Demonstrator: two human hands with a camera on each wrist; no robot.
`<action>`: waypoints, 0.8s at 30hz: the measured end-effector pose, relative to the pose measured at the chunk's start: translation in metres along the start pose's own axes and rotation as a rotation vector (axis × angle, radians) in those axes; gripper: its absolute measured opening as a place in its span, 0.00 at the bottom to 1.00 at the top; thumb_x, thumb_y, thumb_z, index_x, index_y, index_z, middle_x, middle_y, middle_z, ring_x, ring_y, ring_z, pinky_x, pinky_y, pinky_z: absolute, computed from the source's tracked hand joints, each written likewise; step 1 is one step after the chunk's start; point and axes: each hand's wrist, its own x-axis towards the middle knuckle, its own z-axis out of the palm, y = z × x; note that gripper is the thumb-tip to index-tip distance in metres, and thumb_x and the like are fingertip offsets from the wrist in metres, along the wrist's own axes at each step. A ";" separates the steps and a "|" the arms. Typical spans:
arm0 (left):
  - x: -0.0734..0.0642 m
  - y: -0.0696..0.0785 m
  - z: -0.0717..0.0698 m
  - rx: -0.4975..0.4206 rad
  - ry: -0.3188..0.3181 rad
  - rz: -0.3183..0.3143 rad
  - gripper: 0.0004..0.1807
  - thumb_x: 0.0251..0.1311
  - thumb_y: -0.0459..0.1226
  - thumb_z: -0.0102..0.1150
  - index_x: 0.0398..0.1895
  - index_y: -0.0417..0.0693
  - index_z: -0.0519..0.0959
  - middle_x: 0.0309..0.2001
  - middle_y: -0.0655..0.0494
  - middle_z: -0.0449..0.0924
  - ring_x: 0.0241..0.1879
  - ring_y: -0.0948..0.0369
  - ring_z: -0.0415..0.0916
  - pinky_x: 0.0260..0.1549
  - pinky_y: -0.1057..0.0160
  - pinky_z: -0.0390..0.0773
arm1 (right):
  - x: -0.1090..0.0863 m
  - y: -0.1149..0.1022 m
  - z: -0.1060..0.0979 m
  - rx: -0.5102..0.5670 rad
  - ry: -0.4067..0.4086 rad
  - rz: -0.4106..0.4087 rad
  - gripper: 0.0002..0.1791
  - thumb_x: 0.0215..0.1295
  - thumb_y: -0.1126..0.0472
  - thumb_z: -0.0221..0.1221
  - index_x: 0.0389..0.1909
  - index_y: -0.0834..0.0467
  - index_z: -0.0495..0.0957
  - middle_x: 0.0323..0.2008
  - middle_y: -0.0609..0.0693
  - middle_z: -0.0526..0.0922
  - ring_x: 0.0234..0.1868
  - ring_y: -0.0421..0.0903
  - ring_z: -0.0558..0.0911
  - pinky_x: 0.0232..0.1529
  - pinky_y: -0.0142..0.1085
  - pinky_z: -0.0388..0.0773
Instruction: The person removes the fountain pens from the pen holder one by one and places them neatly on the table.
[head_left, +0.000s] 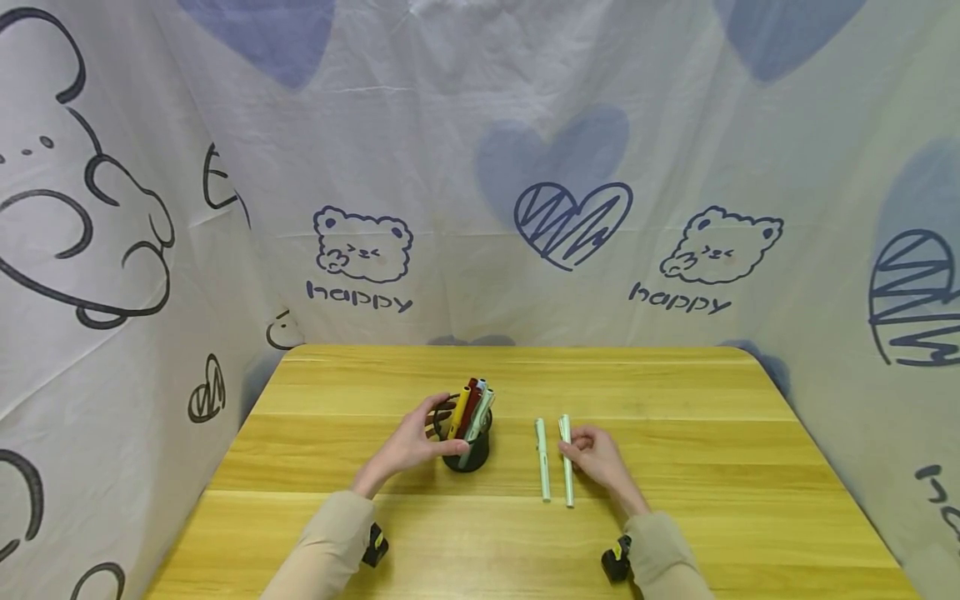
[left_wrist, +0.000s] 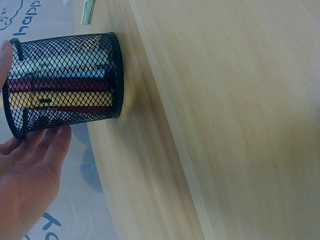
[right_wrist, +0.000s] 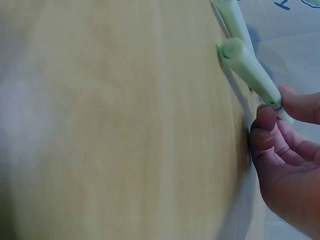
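1. Right hand (head_left: 600, 460) pinches a pale green pen (head_left: 568, 487); firm, light pressure should prevent rolling.
2. Left hand (head_left: 411, 443) curls round the mesh cup (head_left: 467, 462) of pens (head_left: 469, 412); steadying should prevent tipping.
3. Second pen (head_left: 543, 462) lies between the hands, nearer the right.
4. Beyond both hands, the counter (head_left: 720, 467) runs to its far edge, with room rightward.
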 end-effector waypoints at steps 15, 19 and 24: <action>0.000 -0.001 0.000 -0.003 -0.005 0.012 0.53 0.54 0.45 0.76 0.78 0.40 0.55 0.75 0.41 0.62 0.72 0.37 0.63 0.69 0.38 0.68 | -0.001 -0.004 0.007 -0.181 0.012 -0.003 0.14 0.64 0.63 0.66 0.44 0.69 0.81 0.27 0.52 0.79 0.27 0.42 0.74 0.28 0.31 0.71; 0.000 -0.001 -0.001 -0.002 0.004 0.005 0.52 0.54 0.45 0.76 0.78 0.42 0.57 0.75 0.41 0.62 0.72 0.37 0.63 0.69 0.37 0.68 | -0.001 -0.005 0.007 -0.195 0.022 0.007 0.15 0.63 0.61 0.67 0.44 0.69 0.81 0.28 0.53 0.80 0.29 0.43 0.75 0.30 0.32 0.71; 0.000 -0.001 0.000 -0.003 0.001 0.000 0.52 0.54 0.46 0.76 0.78 0.43 0.56 0.76 0.41 0.61 0.72 0.37 0.63 0.69 0.38 0.68 | -0.001 -0.008 0.007 -0.217 0.026 0.016 0.15 0.62 0.60 0.67 0.43 0.68 0.81 0.30 0.55 0.81 0.31 0.45 0.77 0.30 0.33 0.73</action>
